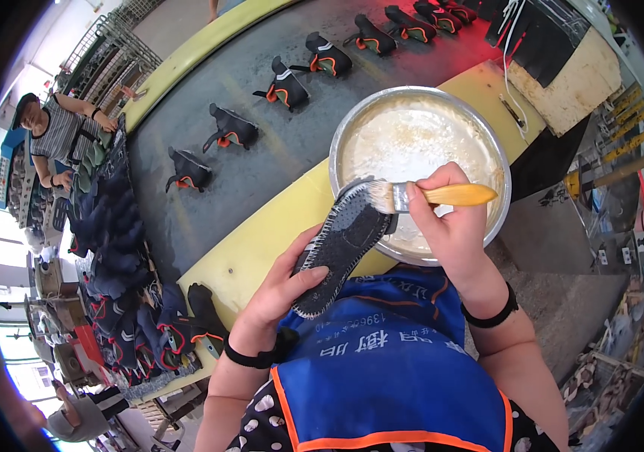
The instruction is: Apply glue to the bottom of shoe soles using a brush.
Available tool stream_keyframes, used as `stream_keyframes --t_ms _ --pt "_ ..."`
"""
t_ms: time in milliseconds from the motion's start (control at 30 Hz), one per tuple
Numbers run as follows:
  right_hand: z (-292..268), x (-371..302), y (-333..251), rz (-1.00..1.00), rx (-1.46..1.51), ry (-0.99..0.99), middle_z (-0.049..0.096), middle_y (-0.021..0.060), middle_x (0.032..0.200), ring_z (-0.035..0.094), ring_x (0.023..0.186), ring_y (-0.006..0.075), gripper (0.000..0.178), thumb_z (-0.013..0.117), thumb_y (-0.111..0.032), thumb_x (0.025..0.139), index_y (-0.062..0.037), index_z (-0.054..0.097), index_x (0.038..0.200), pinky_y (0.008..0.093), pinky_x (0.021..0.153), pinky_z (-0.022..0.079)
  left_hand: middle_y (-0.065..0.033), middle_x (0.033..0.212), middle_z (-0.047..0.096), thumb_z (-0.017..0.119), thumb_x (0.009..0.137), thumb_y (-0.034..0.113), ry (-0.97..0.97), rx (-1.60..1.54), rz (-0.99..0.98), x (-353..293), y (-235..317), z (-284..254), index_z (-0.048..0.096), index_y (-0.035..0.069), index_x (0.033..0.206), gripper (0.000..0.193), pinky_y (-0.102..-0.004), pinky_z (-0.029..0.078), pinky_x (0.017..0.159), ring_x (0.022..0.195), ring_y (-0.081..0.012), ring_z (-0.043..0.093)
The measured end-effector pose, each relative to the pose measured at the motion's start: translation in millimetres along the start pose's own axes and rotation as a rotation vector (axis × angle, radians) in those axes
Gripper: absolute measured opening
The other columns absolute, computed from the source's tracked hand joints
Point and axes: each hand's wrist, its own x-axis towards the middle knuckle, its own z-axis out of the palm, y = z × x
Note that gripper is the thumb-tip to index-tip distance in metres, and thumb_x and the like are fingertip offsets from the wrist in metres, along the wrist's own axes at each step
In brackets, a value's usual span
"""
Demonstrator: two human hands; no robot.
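At the left of the basin, a stitched shoe is held sole-up by the fingers of the left hand; against it, a brush is pinched by the right hand. Beyond the basin, a grey belt is lined with black shoes.

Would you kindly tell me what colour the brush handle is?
The brush handle is yellow-orange, seen best in the head view.

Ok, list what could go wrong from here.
The brush in the right hand touches the far end of the shoe, near a bowl of white liquid; drips might land on the blue apron nearby. The shoe overlaps the bowl in view, so it could fall in if the left hand slips.
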Motion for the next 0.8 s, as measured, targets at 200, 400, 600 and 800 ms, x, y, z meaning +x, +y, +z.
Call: stream_keyframes --t_ms 200,400,600,800 --pt "6.2 4.4 -3.8 -0.021 -0.004 0.08 0.058 0.0018 0.064 0.053 0.057 0.004 0.014 0.07 -0.002 0.09 -0.0015 0.057 0.082 0.0222 0.053 0.042 -0.0143 0.136 0.054 0.062 0.091 0.014 0.033 -0.03 0.052 1.9 -8.8 -2.0 0.035 -0.002 0.149 0.067 -0.0336 0.04 0.106 0.125 -0.0202 0.052" --pt "18.2 -17.3 -7.1 0.05 0.037 0.054 0.058 0.0024 0.065 0.052 0.058 0.0043 0.015 0.07 -0.002 0.09 -0.0012 0.058 0.081 0.0226 0.053 0.041 -0.0146 0.14 0.051 0.06 0.089 0.02 0.109 -0.08 0.033 6.0 -7.7 9.2 0.03 0.0 0.151 0.072 -0.0329 0.04 0.107 0.127 -0.0214 0.052" --pt "21.7 -32.1 -25.4 0.014 0.054 -0.024 0.058 0.0029 0.064 0.052 0.058 0.0042 0.015 0.071 -0.004 0.089 -0.0015 0.058 0.08 0.0229 0.052 0.041 -0.0142 0.137 0.052 0.061 0.09 0.013 0.134 -0.093 0.082 6.1 -10.2 9.0 0.028 0.001 0.152 0.071 -0.0331 0.042 0.104 0.123 -0.021 0.053" --pt "2.6 -4.4 -14.7 0.11 -0.057 0.03 0.057 0.0012 0.058 0.052 0.052 0.0046 0.018 0.069 -0.006 0.09 -0.0022 0.055 0.078 0.0234 0.049 0.04 -0.0154 0.137 0.051 0.067 0.086 0.018 0.062 0.243 0.269 -0.2 -13.8 1.7 0.035 0.0 0.149 0.073 -0.0339 0.039 0.106 0.124 -0.0243 0.052"
